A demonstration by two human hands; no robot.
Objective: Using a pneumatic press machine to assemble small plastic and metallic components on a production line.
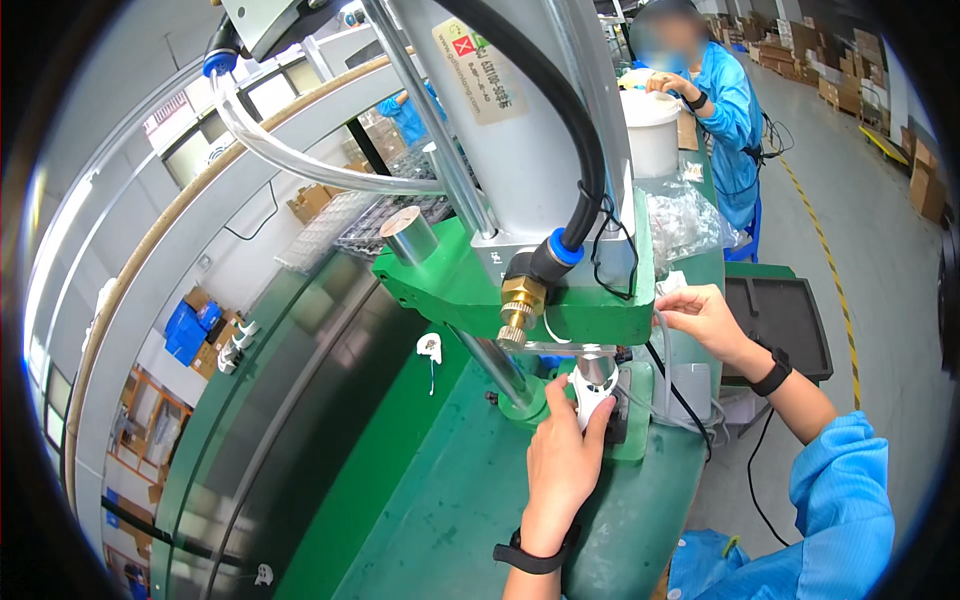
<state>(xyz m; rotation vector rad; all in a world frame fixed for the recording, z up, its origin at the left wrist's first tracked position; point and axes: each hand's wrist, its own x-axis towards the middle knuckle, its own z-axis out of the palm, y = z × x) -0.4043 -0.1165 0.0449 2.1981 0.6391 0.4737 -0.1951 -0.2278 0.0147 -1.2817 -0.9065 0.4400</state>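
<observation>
A green and grey pneumatic press stands on the green workbench in front of me. Under its metal ram sits a white plastic part with a rounded, cut-out end. My left hand grips this part between thumb and fingers, holding it at the press base. My right hand is beside the press head's right edge, thumb and fingertips pinched together. A grey cable hangs just below those fingertips; what they hold, if anything, I cannot make out.
A conveyor belt runs along the left, with a white part on its green edge. Beyond the press are clear plastic bags, a white bucket and a co-worker in blue. A dark tray stands right of the bench.
</observation>
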